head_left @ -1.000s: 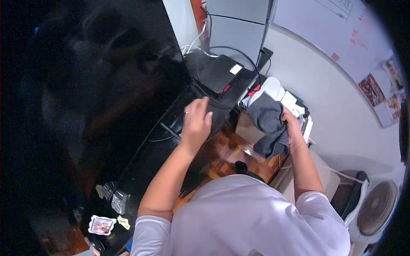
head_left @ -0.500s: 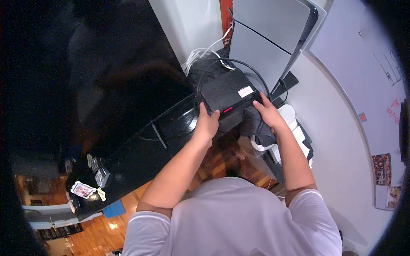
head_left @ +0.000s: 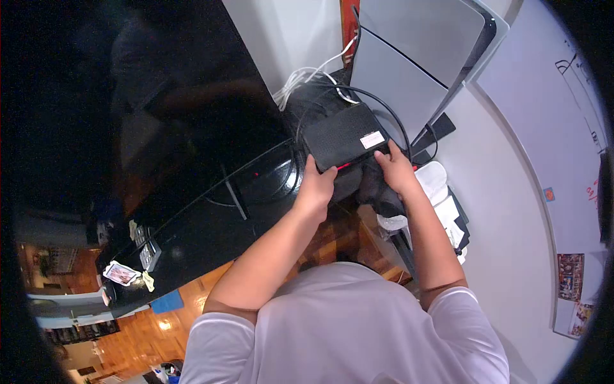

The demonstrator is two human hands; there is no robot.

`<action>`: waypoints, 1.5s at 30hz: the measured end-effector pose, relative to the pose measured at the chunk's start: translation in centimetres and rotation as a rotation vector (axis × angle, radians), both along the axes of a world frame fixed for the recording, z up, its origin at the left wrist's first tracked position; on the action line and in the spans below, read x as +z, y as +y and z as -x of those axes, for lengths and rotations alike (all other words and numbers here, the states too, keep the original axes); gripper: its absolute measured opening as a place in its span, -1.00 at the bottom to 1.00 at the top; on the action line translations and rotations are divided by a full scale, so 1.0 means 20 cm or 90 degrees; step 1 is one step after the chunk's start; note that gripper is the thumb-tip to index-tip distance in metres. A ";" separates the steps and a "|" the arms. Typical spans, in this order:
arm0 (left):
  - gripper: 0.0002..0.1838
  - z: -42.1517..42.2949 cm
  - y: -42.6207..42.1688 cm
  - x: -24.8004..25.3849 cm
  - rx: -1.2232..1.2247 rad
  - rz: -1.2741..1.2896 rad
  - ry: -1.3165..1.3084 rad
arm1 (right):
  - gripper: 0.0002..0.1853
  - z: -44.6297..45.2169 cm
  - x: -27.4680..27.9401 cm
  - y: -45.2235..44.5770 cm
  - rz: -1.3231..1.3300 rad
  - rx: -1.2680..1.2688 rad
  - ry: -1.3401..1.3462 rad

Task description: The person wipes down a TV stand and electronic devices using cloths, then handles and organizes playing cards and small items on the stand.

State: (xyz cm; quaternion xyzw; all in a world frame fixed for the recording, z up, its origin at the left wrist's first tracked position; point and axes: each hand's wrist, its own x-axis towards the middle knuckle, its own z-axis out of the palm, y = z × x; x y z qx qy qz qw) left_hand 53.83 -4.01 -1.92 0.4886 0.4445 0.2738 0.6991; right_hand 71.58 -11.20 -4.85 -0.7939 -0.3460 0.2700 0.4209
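A black set-top box [head_left: 339, 133] with a textured top, a white label and a red light on its front edge lies in the upper middle. My left hand [head_left: 316, 187] grips its near left corner, thumb along the front edge. At the near right corner my right hand [head_left: 396, 169] holds it too, beside the label; the fingers underneath are hidden. A black cable [head_left: 384, 110] loops behind and to the right of the box. Just below the right side of the box hangs a dark cloth-like item [head_left: 382, 192], close to my right wrist.
A large glossy black screen [head_left: 185, 77] stands at the left, above a black shelf [head_left: 211, 224]. Behind are bundled white cables [head_left: 297, 83] and a tall light-grey console [head_left: 409, 64]. White and dark items [head_left: 441, 198] lie right of my forearm. A picture card [head_left: 121, 274] sits far left.
The view has shifted slightly, so the background sits a little differently. Both hands stay on the set-top box, with only slight movement seen.
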 end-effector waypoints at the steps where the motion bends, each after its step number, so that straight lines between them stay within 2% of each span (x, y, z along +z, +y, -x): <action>1: -0.29 0.00 -0.01 0.00 -0.002 0.002 0.001 | -0.32 0.01 0.04 -0.01 0.004 0.012 0.011; 3: -0.30 0.00 -0.03 0.01 0.012 0.007 -0.056 | -0.34 0.03 0.07 -0.01 0.009 0.021 0.023; 5: -0.31 0.00 -0.03 -0.05 0.028 -0.003 -0.047 | -0.36 0.03 0.07 -0.01 0.002 -0.002 0.049; 9: -0.32 0.00 -0.07 0.01 0.064 0.009 -0.088 | -0.38 0.04 0.05 -0.01 -0.017 -0.015 0.045; 12: -0.33 0.00 -0.07 -0.04 0.097 -0.007 -0.110 | -0.41 0.04 0.05 -0.01 -0.005 -0.012 0.023; 14: -0.32 -0.01 -0.06 -0.03 0.090 -0.020 -0.113 | -0.39 0.05 0.05 0.01 -0.071 -0.019 -0.009; 16: -0.30 0.00 -0.06 0.02 0.083 -0.031 -0.114 | -0.39 0.04 0.04 0.02 -0.060 -0.015 0.017; 18: -0.36 0.01 -0.04 0.07 0.111 0.056 -0.099 | -0.39 0.03 0.04 0.04 -0.055 -0.010 0.039; 20: -0.44 0.01 -0.02 0.08 0.135 0.066 -0.131 | -0.41 0.02 0.03 0.03 -0.083 -0.003 0.094; 24: -0.62 0.00 0.00 0.06 0.203 0.100 -0.160 | -0.41 0.02 0.01 0.03 -0.111 -0.023 0.036; 31: -0.57 -0.02 0.03 0.08 0.250 0.218 -0.155 | -0.42 0.05 0.04 -0.03 -0.159 -0.001 0.059; 33: -0.59 -0.01 0.05 0.08 0.175 0.230 -0.259 | -0.39 0.06 0.05 -0.05 -0.191 0.037 0.117; 37: -0.60 -0.03 0.04 0.12 0.157 0.234 -0.279 | -0.48 0.11 0.15 -0.16 -0.113 -0.023 0.161; 39: -0.60 -0.03 0.05 0.14 0.133 0.208 -0.299 | -0.63 0.08 0.24 -0.26 -0.026 0.034 0.099; 40: -0.60 -0.04 0.05 0.15 0.131 0.209 -0.299 | -0.75 0.07 0.24 -0.31 -0.090 0.006 0.118; 41: -0.60 -0.04 0.05 0.17 0.144 0.217 -0.310 | -0.75 0.08 0.27 -0.35 -0.089 0.003 0.117; 43: -0.60 -0.03 0.04 0.20 0.156 0.227 -0.319 | -0.74 0.10 0.30 -0.41 -0.267 -0.142 0.252; 44: -0.60 -0.03 0.04 0.21 0.162 0.225 -0.337 | -0.74 0.12 0.29 -0.42 -0.266 -0.145 0.253; 45: -0.60 -0.03 0.04 0.22 0.167 0.224 -0.357 | -0.75 0.13 0.29 -0.42 -0.326 -0.177 0.149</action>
